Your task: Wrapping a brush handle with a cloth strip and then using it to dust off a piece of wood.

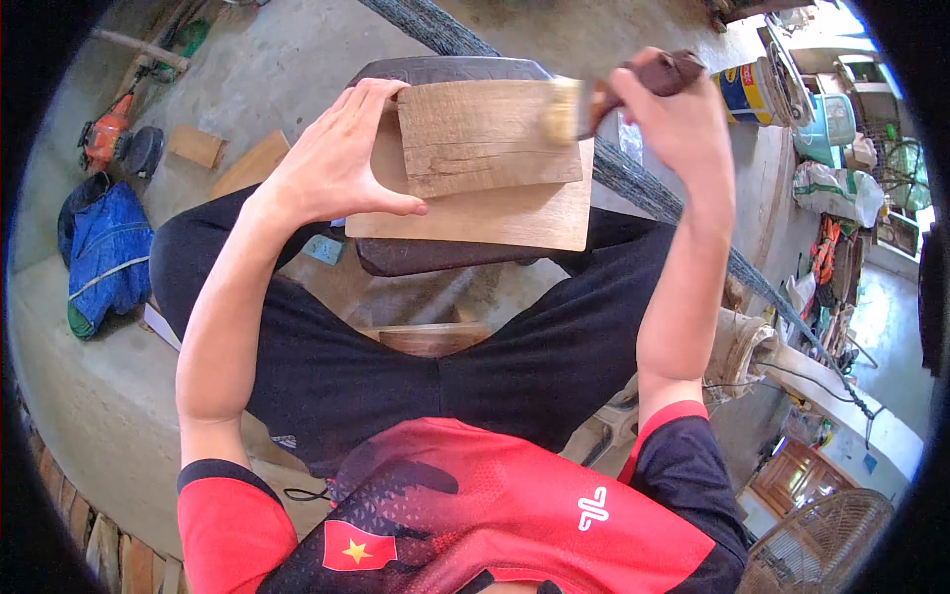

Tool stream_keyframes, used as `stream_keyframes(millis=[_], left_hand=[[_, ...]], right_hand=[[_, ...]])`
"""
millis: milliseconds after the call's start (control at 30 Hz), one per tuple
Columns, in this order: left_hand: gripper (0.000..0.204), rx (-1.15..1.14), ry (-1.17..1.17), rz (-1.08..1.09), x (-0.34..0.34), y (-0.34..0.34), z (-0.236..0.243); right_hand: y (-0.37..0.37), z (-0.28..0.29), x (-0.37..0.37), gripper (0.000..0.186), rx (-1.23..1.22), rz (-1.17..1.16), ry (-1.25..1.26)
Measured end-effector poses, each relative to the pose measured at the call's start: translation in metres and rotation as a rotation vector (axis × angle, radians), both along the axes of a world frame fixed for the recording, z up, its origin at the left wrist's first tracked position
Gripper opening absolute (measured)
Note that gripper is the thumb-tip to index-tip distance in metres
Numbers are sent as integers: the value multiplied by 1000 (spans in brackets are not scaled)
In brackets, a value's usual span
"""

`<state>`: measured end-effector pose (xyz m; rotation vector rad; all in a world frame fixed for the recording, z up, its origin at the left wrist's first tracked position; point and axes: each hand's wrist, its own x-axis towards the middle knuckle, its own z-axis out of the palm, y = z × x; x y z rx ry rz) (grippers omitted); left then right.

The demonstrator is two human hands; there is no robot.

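Observation:
A rough-grained wooden block (485, 134) lies on a thin, pale wooden board (495, 223). Both rest on a dark stool (416, 259) between my knees. My left hand (332, 163) spans the block's left end, fingers at its far corner and thumb at its near corner, steadying it. In my right hand (683, 119) is a paintbrush (564, 111), its dark handle wrapped by my fingers. The brush's pale bristles, blurred by motion, are over the right part of the block and seem to touch it.
Wood offcuts (196, 146), an orange power tool (104, 134) and a blue cloth bundle (109, 252) lie on the floor at left. A rope-like grey fabric strip (633, 178) runs diagonally behind the stool. A bucket (752, 94) stands far right, a wicker chair (821, 540) near right.

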<state>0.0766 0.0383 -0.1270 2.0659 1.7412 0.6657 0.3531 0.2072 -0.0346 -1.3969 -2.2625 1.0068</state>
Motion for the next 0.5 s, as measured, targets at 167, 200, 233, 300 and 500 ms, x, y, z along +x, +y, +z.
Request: stream_keyframes(millis=[167, 200, 233, 300, 500], left_hand=[[110, 2, -6, -6, 1, 1, 0], [110, 2, -1, -3, 0, 1, 0], [110, 12, -4, 0, -1, 1, -1], [110, 13, -4, 6, -2, -1, -2], [111, -11, -35, -1, -2, -1, 1]], right_hand=[[-21, 3, -11, 18, 328, 132, 28], [-32, 0, -20, 15, 370, 259, 67], [-40, -3, -27, 15, 370, 259, 68], [-54, -10, -38, 24, 577, 671, -33], [-63, -6, -32, 30, -249, 525, 389]])
